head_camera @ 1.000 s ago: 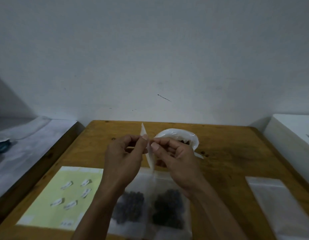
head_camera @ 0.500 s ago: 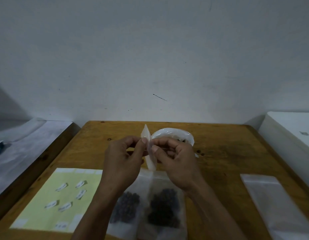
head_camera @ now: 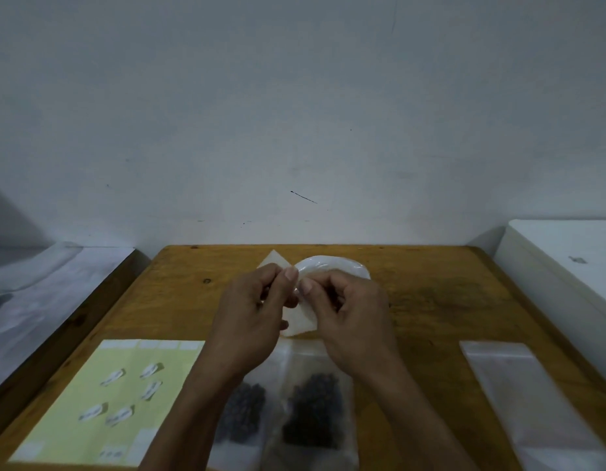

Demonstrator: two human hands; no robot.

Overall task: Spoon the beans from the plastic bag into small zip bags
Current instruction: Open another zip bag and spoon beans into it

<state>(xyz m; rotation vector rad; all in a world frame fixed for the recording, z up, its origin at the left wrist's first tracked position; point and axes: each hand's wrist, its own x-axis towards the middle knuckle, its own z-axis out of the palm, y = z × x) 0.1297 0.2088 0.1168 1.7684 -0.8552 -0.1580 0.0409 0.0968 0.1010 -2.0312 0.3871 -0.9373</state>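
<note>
Head view: left hand point(head_camera: 250, 312) and right hand point(head_camera: 345, 312) both pinch the small zip bag point(head_camera: 299, 320), now turned flatter than a second ago, mouth being worked apart; bean bag point(head_camera: 332, 268) waits just behind.

Tabletop point(head_camera: 430, 300) fills lower frame. Plastic bag point(head_camera: 332, 266) at centre, far edge. Small zip bag point(head_camera: 296, 322) held just below it. Two filled zip bags point(head_camera: 284, 416) bottom centre, side by side. Label sheet point(head_camera: 101, 402) lower left. Bag stack point(head_camera: 532, 402) lower right.
</note>
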